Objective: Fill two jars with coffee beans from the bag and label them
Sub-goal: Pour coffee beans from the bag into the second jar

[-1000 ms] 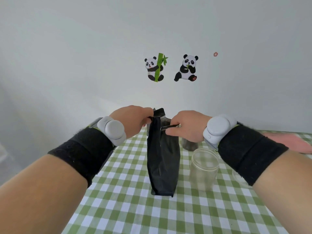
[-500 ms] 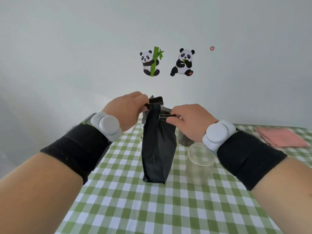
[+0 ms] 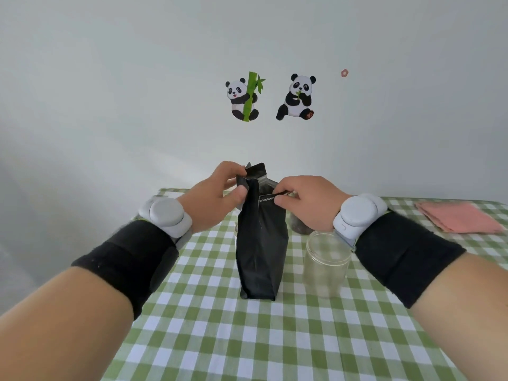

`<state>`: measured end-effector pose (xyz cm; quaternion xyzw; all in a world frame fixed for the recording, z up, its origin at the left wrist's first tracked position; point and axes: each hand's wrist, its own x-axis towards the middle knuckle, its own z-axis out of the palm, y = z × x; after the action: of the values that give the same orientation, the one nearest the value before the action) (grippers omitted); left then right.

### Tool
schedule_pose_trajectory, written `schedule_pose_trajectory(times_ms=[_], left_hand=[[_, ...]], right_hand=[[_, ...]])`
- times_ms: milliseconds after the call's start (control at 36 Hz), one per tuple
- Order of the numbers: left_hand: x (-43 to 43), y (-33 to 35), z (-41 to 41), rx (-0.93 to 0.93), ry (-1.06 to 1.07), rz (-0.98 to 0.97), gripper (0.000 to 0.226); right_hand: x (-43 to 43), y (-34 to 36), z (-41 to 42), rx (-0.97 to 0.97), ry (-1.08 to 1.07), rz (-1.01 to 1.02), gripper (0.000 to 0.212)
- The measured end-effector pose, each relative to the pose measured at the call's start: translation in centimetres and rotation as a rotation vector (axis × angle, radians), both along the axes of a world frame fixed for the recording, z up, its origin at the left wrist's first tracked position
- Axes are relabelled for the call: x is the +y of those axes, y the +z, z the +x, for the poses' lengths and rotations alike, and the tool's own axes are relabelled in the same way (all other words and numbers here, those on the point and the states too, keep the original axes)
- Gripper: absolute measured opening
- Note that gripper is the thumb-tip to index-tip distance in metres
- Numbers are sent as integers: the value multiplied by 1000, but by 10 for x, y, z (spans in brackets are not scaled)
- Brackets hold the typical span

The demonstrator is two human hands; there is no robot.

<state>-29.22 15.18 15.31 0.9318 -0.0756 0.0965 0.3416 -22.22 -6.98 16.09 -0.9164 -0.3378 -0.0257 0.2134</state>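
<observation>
Looking like a home room: showing a green-checked tablecloth [image 3: 220,339], cartoon panda stickers [image 3: 243,97] on a plain pale wall [image 3: 110,78], folded pink cloth [image 3: 459,217] lying at far right.

Left hand [image 3: 213,195] and right hand [image 3: 306,203] pinch the upright black bag's [image 3: 261,243] top beside an empty jar [image 3: 327,264].

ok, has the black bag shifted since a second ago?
Yes, slightly. The bag had its base nearer the camera than the jar; now the bases line up, so it shifted toward the wall.
</observation>
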Motion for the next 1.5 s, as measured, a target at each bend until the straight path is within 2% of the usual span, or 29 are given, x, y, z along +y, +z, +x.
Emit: schedule_pose_trajectory(times_ms=[111, 250, 333, 444, 556, 722, 806, 917, 1056, 1111, 1222, 1361, 1444, 1500], left_hand=[[-5, -19, 0, -28, -67, -242, 52], [-17, -31, 5, -85, -29, -299, 71], [-16, -39, 12, -93, 16, -259, 85], [-14, -51, 17, -88, 63, -251, 78], [-14, -59, 17, -51, 81, -247, 65], [-16, -66, 15, -18, 118, -226, 68], [-19, -66, 15, -28, 134, -200, 70], [-18, -66, 15, -39, 119, -141, 85], [-19, -68, 13, -6, 149, -157, 75], [-18, -68, 13, 4, 144, -157, 77], [-17, -72, 14, 38, 130, -183, 67], [-15, -82, 11, 75, 128, -236, 72], [-14, -92, 8, 136, 132, -272, 64], [-15, -97, 8, 166, 139, -266, 49]], right_hand=[[-1, -7, 3, 50, -16, 129, 8], [-1, -9, 2, 76, -29, 229, 8], [-2, -13, 3, 89, -48, 273, 7], [-4, -18, 3, 105, -39, 318, 5], [-6, -14, 3, 112, -46, 298, 25], [5, 13, -7, 63, -1, 404, 55], [18, 29, -15, 33, 103, 328, 67], [41, 40, -17, -9, 184, 94, 75], [55, 41, -11, -121, 133, -201, 64], [55, 42, -12, -170, 102, -227, 56], [55, 44, -11, -190, 77, -272, 39], [55, 45, -11, -189, 60, -275, 24], [56, 44, -11, -173, 63, -259, 23], [57, 43, -11, -175, 69, -254, 21]])
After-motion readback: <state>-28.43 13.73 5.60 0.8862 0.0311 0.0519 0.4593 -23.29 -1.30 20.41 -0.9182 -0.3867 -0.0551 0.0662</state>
